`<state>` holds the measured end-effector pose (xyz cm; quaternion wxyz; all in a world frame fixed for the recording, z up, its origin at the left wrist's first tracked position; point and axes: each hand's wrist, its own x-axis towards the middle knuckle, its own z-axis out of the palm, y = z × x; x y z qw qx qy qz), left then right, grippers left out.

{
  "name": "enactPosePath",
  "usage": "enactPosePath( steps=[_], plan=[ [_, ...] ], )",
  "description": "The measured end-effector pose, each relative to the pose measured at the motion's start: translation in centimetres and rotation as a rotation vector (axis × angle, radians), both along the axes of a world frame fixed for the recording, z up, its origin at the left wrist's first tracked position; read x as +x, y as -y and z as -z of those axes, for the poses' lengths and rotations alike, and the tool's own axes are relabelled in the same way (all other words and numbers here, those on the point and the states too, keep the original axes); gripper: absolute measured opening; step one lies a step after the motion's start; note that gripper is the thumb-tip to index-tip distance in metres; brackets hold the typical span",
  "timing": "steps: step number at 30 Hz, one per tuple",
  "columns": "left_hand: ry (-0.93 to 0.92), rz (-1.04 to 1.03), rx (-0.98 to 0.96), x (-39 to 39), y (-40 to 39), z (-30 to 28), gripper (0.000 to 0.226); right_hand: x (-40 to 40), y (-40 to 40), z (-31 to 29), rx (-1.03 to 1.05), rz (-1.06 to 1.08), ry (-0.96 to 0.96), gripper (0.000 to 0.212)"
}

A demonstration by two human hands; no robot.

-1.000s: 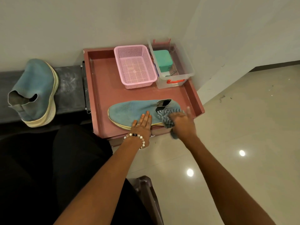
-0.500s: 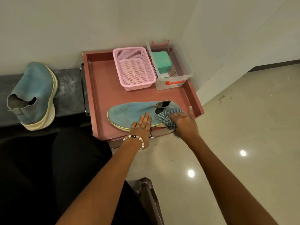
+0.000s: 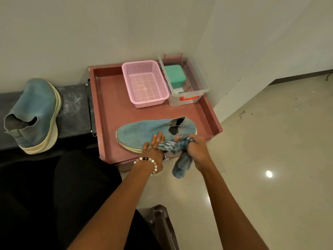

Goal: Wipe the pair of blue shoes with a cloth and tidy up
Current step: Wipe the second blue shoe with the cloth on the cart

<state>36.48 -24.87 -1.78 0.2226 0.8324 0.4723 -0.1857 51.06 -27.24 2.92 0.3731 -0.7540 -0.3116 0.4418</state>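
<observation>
A blue knit shoe (image 3: 144, 131) lies on its side in the reddish tray (image 3: 111, 109), toe pointing left. My left hand (image 3: 154, 147) rests flat on its near side with fingers straight. My right hand (image 3: 195, 150) grips a bunched blue-grey striped cloth (image 3: 173, 146) just off the shoe's heel, above the tray's front edge; one end of the cloth hangs down below my hand. The second blue shoe (image 3: 34, 112) stands on the dark bench (image 3: 73, 105) to the left, heel opening toward me.
At the tray's back stand a pink mesh basket (image 3: 145, 83) and a clear plastic box (image 3: 187, 94) holding a green block (image 3: 175, 76). White walls close in behind and at the right. Tiled floor (image 3: 261, 141) spreads to the right. My dark-clothed lap fills the lower left.
My right hand has pulled the cloth back off the shoe's heel toward me and bunched it up. The left hand stays pressed on the shoe.
</observation>
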Motion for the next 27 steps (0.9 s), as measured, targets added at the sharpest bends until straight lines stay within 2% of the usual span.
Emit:
enactPosePath(
  steps=[1,3,4,5,6,7,9,10,13,16,18,21,23,25,26,27],
  plan=[
    [0.017,-0.020,0.004,0.0,0.1,0.2,0.091,1.0,0.1,-0.5,0.026,0.184,-0.056,0.041],
    [0.035,-0.037,0.004,0.0,0.1,0.4,0.092,2.3,0.2,-1.5,0.141,0.533,0.040,0.041],
    [0.039,-0.040,0.001,0.0,0.1,0.3,0.092,2.6,0.1,-1.9,0.208,0.633,0.132,0.041],
    [0.040,-0.042,-0.002,0.0,0.0,0.3,0.092,2.5,-0.2,-2.1,0.256,0.627,0.220,0.040],
    [0.039,-0.043,-0.003,0.0,0.0,0.2,0.092,2.4,-0.5,-1.8,0.265,0.500,0.320,0.037],
    [0.038,-0.043,-0.001,0.0,0.0,0.2,0.092,2.0,-0.9,-1.0,0.203,0.260,0.454,0.038],
    [0.045,-0.043,0.004,0.0,-0.1,0.3,0.091,1.0,-1.2,2.0,0.015,-0.286,0.747,0.054],
    [0.046,-0.043,0.002,0.0,-0.1,0.3,0.092,0.7,-1.4,3.4,-0.074,-0.459,0.893,0.061],
    [0.038,-0.041,0.009,0.0,-0.1,0.2,0.094,-0.9,-2.5,3.6,-0.296,-0.623,1.173,0.057],
    [0.030,-0.037,0.001,0.0,0.0,0.2,0.096,-2.4,-3.6,2.6,-0.397,-0.687,1.261,0.049],
    [0.023,-0.042,-0.012,0.0,-0.1,0.0,0.096,-3.5,-3.9,2.4,-0.384,-0.733,1.217,0.037],
    [0.010,-0.036,-0.004,0.1,0.0,-0.1,0.095,-3.5,-3.8,1.0,-0.241,-0.688,1.081,0.022],
    [0.010,-0.031,-0.004,0.0,0.0,-0.2,0.093,-1.8,-3.8,-0.3,-0.195,-0.569,0.800,0.019],
    [0.004,-0.013,0.021,0.0,0.1,0.1,0.092,0.3,-3.6,-1.3,-0.175,-0.383,0.406,0.024],
    [0.001,-0.006,0.036,0.0,0.2,0.2,0.093,1.1,-3.3,-1.7,-0.153,-0.234,0.290,0.029],
    [0.002,-0.006,0.042,0.0,0.2,0.2,0.094,1.7,-3.1,-2.1,-0.124,-0.070,0.262,0.030]
  ],
)
